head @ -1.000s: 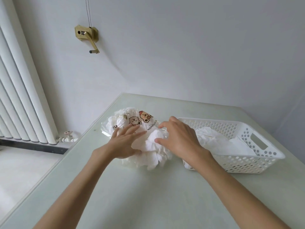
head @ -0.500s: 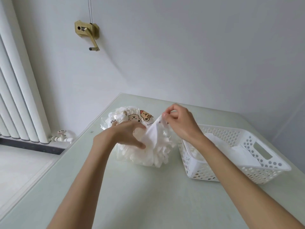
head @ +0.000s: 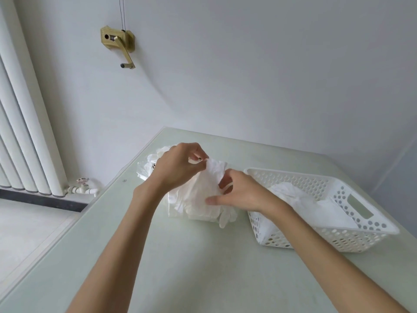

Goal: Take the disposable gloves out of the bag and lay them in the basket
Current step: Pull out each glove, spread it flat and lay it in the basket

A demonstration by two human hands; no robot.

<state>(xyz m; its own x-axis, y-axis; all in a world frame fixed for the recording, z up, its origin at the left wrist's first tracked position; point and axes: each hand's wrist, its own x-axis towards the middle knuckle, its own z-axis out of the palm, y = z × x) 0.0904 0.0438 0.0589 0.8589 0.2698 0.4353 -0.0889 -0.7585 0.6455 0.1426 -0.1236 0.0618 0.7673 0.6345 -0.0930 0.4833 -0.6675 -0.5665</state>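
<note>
A clear bag (head: 145,170) stuffed with thin white disposable gloves lies on the pale green table (head: 180,267), mostly hidden behind my hands. My left hand (head: 178,166) pinches the upper edge of one white glove (head: 203,195) held above the bag. My right hand (head: 239,193) grips the same glove lower down on its right side. Glove fingers hang out near the table surface. To the right stands a white perforated basket (head: 352,238) with several gloves (head: 300,199) lying inside it.
The table's left edge runs along a drop to the floor. A white radiator (head: 24,136) with a valve (head: 82,182) stands at the left wall. A brass crank fitting (head: 118,42) is mounted on the wall above.
My left hand has risen from pressing the bag to pinching the glove's top edge. My right hand has dropped from the glove's top to its lower right side.
</note>
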